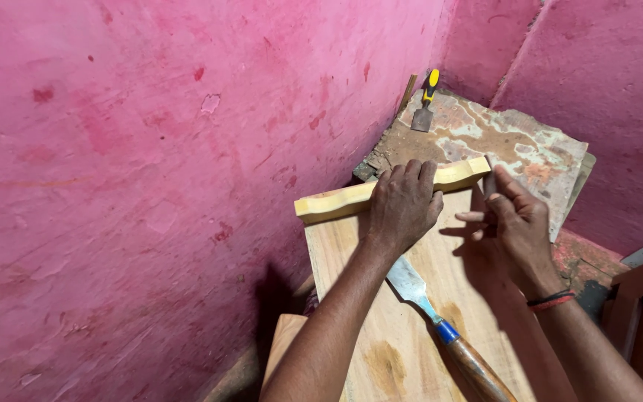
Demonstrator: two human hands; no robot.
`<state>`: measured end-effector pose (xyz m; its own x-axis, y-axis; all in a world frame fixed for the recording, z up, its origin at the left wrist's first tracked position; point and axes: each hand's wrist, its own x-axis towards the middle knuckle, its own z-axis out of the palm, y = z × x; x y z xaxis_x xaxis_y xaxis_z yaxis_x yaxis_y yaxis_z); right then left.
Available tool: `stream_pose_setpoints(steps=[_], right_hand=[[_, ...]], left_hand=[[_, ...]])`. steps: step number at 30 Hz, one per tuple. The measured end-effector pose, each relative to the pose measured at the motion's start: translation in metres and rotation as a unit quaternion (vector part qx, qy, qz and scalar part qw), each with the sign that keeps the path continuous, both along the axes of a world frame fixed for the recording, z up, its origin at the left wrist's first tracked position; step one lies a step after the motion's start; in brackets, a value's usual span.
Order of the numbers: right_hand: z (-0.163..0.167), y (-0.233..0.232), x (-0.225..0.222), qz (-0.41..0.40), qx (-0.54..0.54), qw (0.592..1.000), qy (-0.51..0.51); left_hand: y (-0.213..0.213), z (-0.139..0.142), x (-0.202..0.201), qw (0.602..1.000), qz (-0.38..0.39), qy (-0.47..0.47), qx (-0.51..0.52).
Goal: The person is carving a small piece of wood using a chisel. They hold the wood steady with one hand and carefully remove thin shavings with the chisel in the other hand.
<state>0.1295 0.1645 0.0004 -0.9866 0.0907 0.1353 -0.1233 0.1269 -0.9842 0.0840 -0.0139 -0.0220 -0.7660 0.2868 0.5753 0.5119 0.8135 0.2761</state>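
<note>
On board [381, 298], L hand [403, 205] flat on moulding [336, 202]; R hand [519, 231] alongside.

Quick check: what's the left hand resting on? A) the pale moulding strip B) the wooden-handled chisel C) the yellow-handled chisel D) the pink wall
A: the left hand lies palm-down over the moulding strip across the board's far end; the wooden-handled chisel lies loose on the board, nearer than the strip.
</note>
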Motion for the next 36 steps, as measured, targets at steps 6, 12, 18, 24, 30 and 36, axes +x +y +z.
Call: stream_pose_setpoints(steps=[6, 12, 18, 24, 30, 36], right_hand=[[-0.0062, 0.0002, -0.0018, -0.013, 0.006, 0.998, -0.053], [-0.0078, 0.0038, -0.0027, 0.023, 0.007, 0.996, 0.087], [-0.0029, -0.0013, 0.0010, -0.002, -0.032, 0.998, -0.046], [-0.0026, -0.0051, 0.0019, -0.010, -0.008, 1.000, 0.005], [-0.0046, -0.0030, 0.0004, -0.002, -0.015, 0.999, 0.029], [-0.0062, -0.0051, 0.0006, -0.010, -0.012, 0.998, -0.060]], left_hand=[[-0.0002, -0.0009, -0.0005, 0.999, 0.008, 0.031, -0.004], [-0.0004, 0.0002, 0.0001, 1.000, 0.002, 0.017, 0.003], [-0.0006, 0.0015, 0.0011, 1.000, 0.001, 0.011, -0.001], [-0.0011, 0.0012, 0.0013, 0.999, 0.000, 0.040, 0.020], [-0.0001, 0.0010, 0.0008, 1.000, -0.002, 0.011, 0.008], [-0.0013, 0.0001, 0.0015, 0.999, 0.000, 0.046, 0.021]])
